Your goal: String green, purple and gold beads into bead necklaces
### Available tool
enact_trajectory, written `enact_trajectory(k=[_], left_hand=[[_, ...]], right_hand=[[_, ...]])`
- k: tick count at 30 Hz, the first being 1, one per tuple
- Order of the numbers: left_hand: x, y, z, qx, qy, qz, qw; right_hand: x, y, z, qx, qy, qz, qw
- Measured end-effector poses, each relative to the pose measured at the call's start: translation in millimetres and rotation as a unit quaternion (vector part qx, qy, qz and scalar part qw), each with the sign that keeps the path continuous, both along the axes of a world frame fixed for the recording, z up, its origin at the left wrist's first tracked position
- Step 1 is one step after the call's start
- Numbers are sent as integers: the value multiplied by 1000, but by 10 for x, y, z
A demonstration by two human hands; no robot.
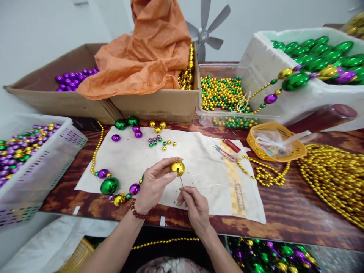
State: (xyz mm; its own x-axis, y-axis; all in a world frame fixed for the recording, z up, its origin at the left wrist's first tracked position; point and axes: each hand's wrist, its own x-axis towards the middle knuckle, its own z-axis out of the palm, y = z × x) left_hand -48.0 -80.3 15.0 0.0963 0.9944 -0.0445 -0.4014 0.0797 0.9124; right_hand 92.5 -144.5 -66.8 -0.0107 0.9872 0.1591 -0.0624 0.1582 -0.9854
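Above the white cloth (pixel 199 151), my left hand (pixel 155 184) pinches a large gold bead (pixel 178 168) between thumb and fingertips. A thin needle (pixel 181 182) meets the bead's underside; its lower end is closed in the fingers of my right hand (pixel 196 206). Beside my left wrist, a strand with a large green bead (pixel 109 185), a purple bead (pixel 134 188) and a gold bead (pixel 119 199) lies curved, partly hidden by the hand. Loose small beads (pixel 164 143) and larger purple beads (pixel 116 138) rest on the upper cloth.
Scissors (pixel 224 152) and a red tool (pixel 231 145) lie right on the cloth. An orange basket (pixel 251 142) and gold bead strands (pixel 335 178) are farther right. Behind stand a cardboard box (pixel 159 104), a clear bin (pixel 200 98) and a foam box (pixel 256 57); a white basket (pixel 62 140) is left.
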Motion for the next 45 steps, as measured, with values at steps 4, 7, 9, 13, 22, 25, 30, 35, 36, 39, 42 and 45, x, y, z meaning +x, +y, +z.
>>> enact_trajectory(k=[4,7,9,13,22,25,30,35,36,39,42,45], left_hand=[[62,-89,-136,1,50,-33,998],[6,-39,-176,9,133,-96,986],[-126,123,-166,44,234,-95,967],[-474,676,-164,129,540,-8,832],[-398,1153,-337,106,769,-101,622],[-337,1165,-355,97,792,-109,593],[-347,1186,-377,98,801,-118,578],[-403,1189,-347,107,791,-105,593],[-417,1188,-334,110,789,-98,597],[-453,1175,-306,112,793,-95,592],[-474,1159,-310,108,807,-106,570],[-468,1173,-316,104,810,-81,571]], right_hand=[[11,102,94,-29,5,-15,999],[94,171,106,-66,11,-39,997],[166,195,70,-93,19,-41,995],[257,199,-38,-123,37,-18,992],[248,221,-53,-172,50,-33,983],[257,221,-59,-173,46,-26,983],[240,221,-91,-161,37,-11,986],[224,221,-88,-152,29,-7,988],[224,220,-87,-154,31,-6,988],[230,215,-93,-154,30,-4,988],[237,213,-104,-151,28,-6,988],[242,215,-107,-150,25,-6,988]])
